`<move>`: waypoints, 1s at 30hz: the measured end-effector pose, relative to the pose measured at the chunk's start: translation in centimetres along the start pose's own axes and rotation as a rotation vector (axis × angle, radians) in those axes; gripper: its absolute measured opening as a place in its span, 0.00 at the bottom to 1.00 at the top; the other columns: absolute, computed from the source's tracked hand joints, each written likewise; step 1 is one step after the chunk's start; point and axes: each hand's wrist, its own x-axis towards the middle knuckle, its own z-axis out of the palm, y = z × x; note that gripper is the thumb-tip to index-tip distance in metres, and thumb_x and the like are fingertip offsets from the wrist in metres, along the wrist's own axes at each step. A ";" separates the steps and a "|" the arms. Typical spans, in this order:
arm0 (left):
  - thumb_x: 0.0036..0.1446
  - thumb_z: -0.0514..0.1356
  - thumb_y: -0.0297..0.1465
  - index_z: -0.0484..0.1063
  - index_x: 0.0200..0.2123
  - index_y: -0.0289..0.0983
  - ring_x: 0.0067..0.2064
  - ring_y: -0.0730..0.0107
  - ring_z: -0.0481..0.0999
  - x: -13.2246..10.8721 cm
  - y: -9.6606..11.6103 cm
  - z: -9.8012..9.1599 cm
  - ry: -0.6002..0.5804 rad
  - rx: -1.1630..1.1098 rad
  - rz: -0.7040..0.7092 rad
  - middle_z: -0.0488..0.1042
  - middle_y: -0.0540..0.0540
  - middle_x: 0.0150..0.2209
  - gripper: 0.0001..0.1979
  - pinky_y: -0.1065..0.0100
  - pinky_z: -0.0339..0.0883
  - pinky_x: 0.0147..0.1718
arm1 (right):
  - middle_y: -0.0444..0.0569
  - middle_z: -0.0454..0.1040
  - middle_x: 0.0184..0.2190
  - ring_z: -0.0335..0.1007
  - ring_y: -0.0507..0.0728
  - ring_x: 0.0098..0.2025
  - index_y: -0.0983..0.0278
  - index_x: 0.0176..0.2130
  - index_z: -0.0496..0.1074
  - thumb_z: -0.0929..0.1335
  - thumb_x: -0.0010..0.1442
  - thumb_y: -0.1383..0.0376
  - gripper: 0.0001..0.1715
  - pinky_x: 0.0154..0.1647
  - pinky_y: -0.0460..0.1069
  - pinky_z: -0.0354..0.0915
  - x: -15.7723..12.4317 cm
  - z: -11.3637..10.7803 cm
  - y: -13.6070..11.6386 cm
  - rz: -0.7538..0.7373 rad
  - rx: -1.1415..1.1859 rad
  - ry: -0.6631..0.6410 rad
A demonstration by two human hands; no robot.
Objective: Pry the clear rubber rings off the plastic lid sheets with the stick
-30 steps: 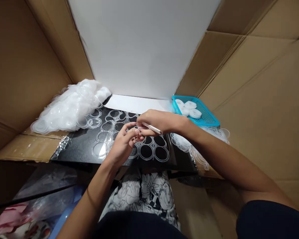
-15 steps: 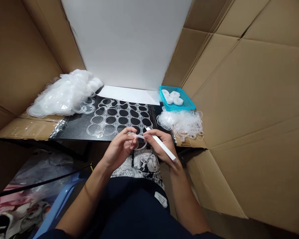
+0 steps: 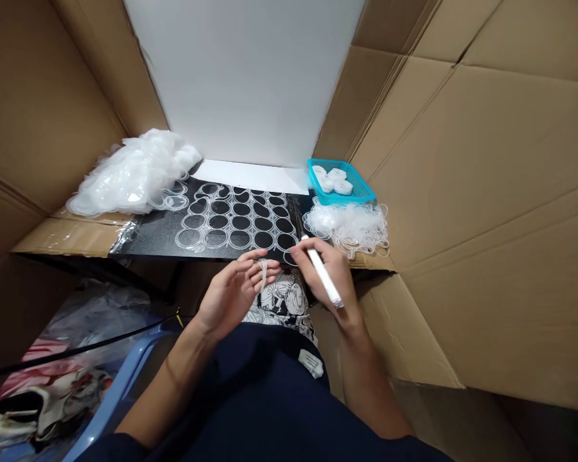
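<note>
Clear rings hang across the fingers of my left hand, whose palm faces up with the fingers curved around them. My right hand grips a white stick-like tool that slants down toward the wrist. By its fingertips is a single thin ring, at the table's front edge. Beyond both hands, a sheet of joined clear rings lies flat on the black table. To the right of the sheet is a tangled pile of clear rings.
At the back right stands a turquoise basket with several white ring bundles. A big heap of clear plastic sits at the left. Cardboard walls rise on both sides. A blue plastic rim is low at left.
My hands have moved apart. My right hand, with the white tool, has shifted right toward the sheet's near corner, and the rings once between both hands now hang on my left fingers.
</note>
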 end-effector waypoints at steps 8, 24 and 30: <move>0.57 0.65 0.30 0.76 0.50 0.34 0.48 0.62 0.81 -1.6 0.0 0.5 0.086 -0.007 0.035 0.82 0.37 0.46 0.16 0.66 0.74 0.50 | 0.51 0.81 0.42 0.77 0.57 0.44 0.61 0.48 0.78 0.70 0.69 0.65 0.08 0.48 0.52 0.70 -4.2 1.8 -1.3 -0.298 -0.048 -0.158; 0.63 0.64 0.31 0.74 0.49 0.38 0.34 0.69 0.76 -1.0 3.2 0.1 -0.221 0.372 -0.030 0.76 0.48 0.30 0.12 0.69 0.72 0.38 | 0.46 0.78 0.34 0.72 0.54 0.33 0.62 0.41 0.78 0.74 0.63 0.54 0.14 0.35 0.49 0.67 -2.2 1.8 0.6 0.172 0.444 -0.316; 0.63 0.63 0.32 0.79 0.51 0.32 0.44 0.60 0.81 -2.3 1.6 -0.1 -0.099 0.254 -0.047 0.81 0.40 0.39 0.15 0.63 0.73 0.51 | 0.45 0.81 0.36 0.75 0.53 0.35 0.61 0.43 0.80 0.73 0.64 0.59 0.10 0.37 0.48 0.69 1.0 -1.1 -2.4 0.036 0.242 -0.364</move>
